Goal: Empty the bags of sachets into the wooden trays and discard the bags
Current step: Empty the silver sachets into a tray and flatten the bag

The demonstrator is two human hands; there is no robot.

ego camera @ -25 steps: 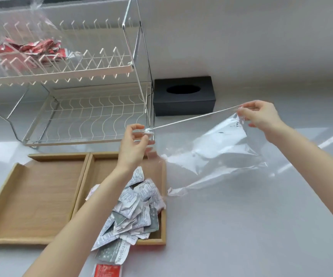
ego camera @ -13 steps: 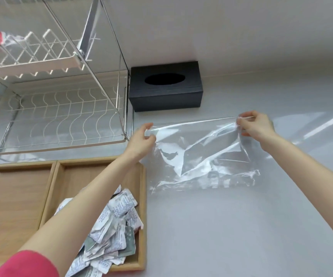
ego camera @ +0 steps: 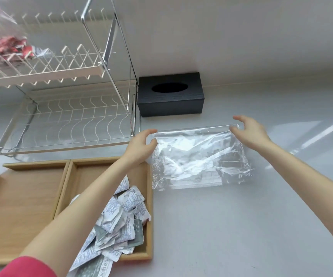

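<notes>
Nearest the camera, under the left forearm, a heap of crumpled white and grey printed paper sachets (ego camera: pixel 119 222) fills the right-hand shallow rectangular wooden tray (ego camera: pixel 149 196), with a few sachets spilling over its near rim beside a pink sleeve (ego camera: pixel 27 266). To the left of that arm, touching the first tray side by side, lies a second shallow wooden tray (ego camera: pixel 19 200), its floor bare. Further out, the left hand (ego camera: pixel 141 145) is loosely curled at the left top corner of a clear, crinkled, empty plastic bag (ego camera: pixel 199 160); thumb and fingers arch around that corner with a gap between them, and whether they still touch the film cannot be told. The right hand (ego camera: pixel 249 132) is spread, fingers apart, at the right top corner of the same bag, not clamped on it. The bag lies flat on the pale grey glossy countertop (ego camera: pixel 241 226) between the two hands, just to the right of the sachet-filled tray. Beyond the hands, against the white wall, sits a black rectangular tissue box with an oval slot (ego camera: pixel 170 94). Beyond and left of the left hand stands a two-tier white wire dish rack with a chrome frame (ego camera: pixel 65 120); on its upper tier, far left, rests another clear bag of red sachets (ego camera: pixel 3 47).
</notes>
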